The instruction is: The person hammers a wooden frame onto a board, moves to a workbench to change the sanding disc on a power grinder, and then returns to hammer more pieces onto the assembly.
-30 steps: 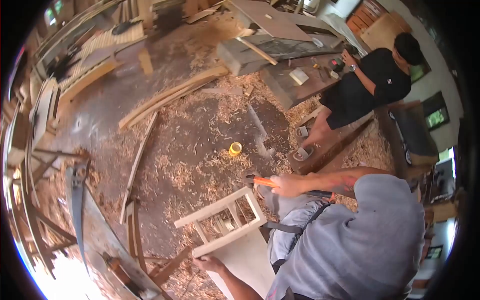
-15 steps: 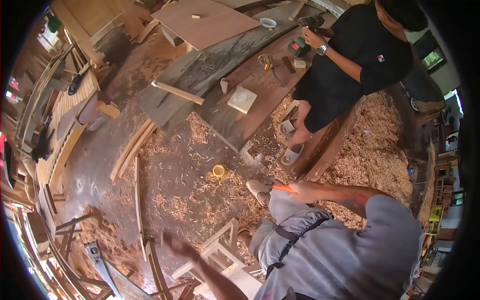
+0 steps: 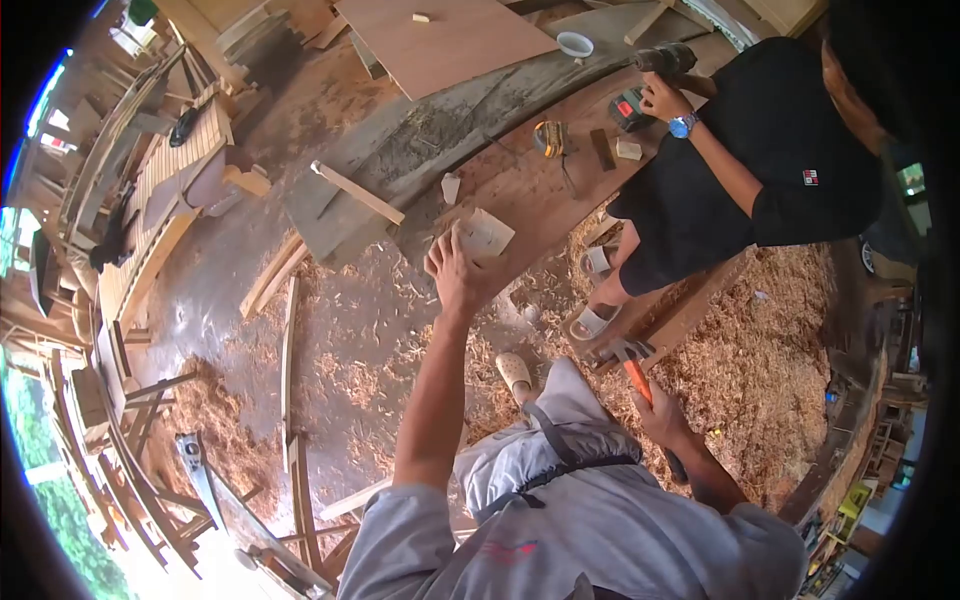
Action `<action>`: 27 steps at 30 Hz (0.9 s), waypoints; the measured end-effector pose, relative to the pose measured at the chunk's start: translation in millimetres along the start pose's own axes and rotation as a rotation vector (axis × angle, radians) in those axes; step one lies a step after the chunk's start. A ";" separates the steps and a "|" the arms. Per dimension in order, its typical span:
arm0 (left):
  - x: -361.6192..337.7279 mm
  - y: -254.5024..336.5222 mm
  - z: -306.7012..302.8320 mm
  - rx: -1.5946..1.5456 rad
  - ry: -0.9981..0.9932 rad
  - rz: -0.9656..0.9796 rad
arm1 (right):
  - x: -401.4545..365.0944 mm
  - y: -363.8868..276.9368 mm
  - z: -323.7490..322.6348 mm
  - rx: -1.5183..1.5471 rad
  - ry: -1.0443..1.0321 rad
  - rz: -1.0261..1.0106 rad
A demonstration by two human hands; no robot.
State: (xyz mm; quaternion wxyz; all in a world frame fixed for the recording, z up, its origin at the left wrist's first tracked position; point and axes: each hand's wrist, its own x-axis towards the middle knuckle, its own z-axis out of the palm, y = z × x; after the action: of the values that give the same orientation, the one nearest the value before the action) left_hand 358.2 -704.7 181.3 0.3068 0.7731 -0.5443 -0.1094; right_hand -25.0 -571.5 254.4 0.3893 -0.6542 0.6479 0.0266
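My left hand (image 3: 456, 270) is at the near left edge of a pale wood block (image 3: 489, 233) on the low wooden worktop (image 3: 540, 205). Its fingers are apart and slightly curled, and the tips reach the block's side. Lower right, my right hand (image 3: 662, 416) is closed round the orange handle of a hammer (image 3: 637, 378), whose metal head points up and away from me. A small pale piece (image 3: 451, 188) and a wooden stick (image 3: 358, 192) lie beyond my left hand.
A co-worker in black (image 3: 740, 170) holds a drill (image 3: 664, 58) at the right of the worktop. Near them are a battery (image 3: 630, 108), a tape measure (image 3: 549, 139) and a white bowl (image 3: 575, 44). Wood shavings (image 3: 750, 340) cover the floor; a hand saw (image 3: 205, 480) stands lower left.
My left hand has moved from low over the floor up to the wood block. My right hand has moved down and right with the hammer, whose head now shows. The co-worker leans further over.
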 end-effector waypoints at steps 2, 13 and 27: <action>-5.4 4.1 -6.4 0.027 0.052 0.001 | 13.0 -29.6 -2.0 0.045 -0.017 -0.031; -10.7 -14.9 -2.7 -0.099 0.207 0.037 | 157.0 -175.6 -29.7 -0.300 0.088 -1.028; -2.0 -22.9 4.5 -0.063 0.244 0.116 | 179.6 -190.2 -30.5 -0.484 0.159 -0.909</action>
State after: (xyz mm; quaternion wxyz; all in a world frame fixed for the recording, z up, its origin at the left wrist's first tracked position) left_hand 372.9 -699.5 163.8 0.4006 0.7379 -0.5430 -0.0135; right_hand 154.4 -763.7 269.1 0.1486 -0.9408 0.3012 -0.0459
